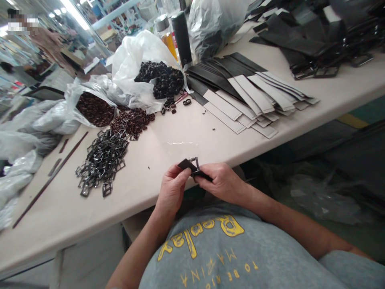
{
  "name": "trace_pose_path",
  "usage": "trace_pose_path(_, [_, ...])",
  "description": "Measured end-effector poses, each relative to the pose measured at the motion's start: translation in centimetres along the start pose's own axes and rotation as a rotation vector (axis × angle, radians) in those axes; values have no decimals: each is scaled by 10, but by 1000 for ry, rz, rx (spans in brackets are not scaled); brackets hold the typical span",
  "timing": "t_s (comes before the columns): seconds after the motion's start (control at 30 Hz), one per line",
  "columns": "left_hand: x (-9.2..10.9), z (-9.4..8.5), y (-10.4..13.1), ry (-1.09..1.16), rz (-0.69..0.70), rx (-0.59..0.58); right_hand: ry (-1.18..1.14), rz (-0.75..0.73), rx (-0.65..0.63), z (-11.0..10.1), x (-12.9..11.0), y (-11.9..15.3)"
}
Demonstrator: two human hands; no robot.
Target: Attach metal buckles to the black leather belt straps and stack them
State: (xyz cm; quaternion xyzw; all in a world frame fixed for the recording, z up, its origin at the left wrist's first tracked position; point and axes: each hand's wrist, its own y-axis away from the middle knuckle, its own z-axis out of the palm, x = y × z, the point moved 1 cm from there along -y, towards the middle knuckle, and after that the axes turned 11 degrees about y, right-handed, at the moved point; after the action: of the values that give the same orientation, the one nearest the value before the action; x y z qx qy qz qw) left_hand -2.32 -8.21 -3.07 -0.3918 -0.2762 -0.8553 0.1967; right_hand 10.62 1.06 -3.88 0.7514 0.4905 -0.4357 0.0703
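Note:
At the table's front edge my left hand (173,185) pinches the end of a short black strap piece (185,163) between thumb and fingers. A dark metal buckle (197,162) with a rectangular frame sits on the strap between my two hands. My right hand (224,182) closes around the dark strap part on the buckle's other side; its fingers partly cover it. The lower side of the buckle is hidden by the hands. On the left of the table lies a pile of similar metal buckles (104,158).
Brown loops (132,120) spill from a plastic bag beside the buckles. Black loops (161,78) fill another bag. Black straps with pale ends (240,88) lie fanned out at the right, with buckled black straps (309,40) beyond. A black bottle (181,38) stands behind.

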Motion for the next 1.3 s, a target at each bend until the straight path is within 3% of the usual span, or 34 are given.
trace_pose_path(0.13, [-2, -6, 0, -31, 24, -43, -48, 10, -40, 0, 1, 0])
trace_pose_path(0.4, [5, -10, 8, -165, 42, -263, 2, 48, -1, -6, -6, 0])
trace_pose_path(0.53, [4, -2, 2, -108, 75, -135, 88, 52, 3, -6, -8, 1])
trace_pose_path(0.63, [9, 1, -6, -26, 148, 9, 50, 82, -106, -8, -7, 4])
trace_pose_path(0.73, [16, 3, -12, 43, 158, 62, -52, 136, -197, -10, -5, 9])
trace_pose_path(0.9, [16, 6, -12, 133, 46, 3, -142, 172, -182, -7, -7, 12])
trace_pose_path(1.17, [-1, 17, -5, 172, -109, -125, -144, 189, -104, -3, -5, 6])
trace_pose_path(1.3, [-5, 18, -7, 197, -134, -146, -150, 187, -103, -3, -3, 6])
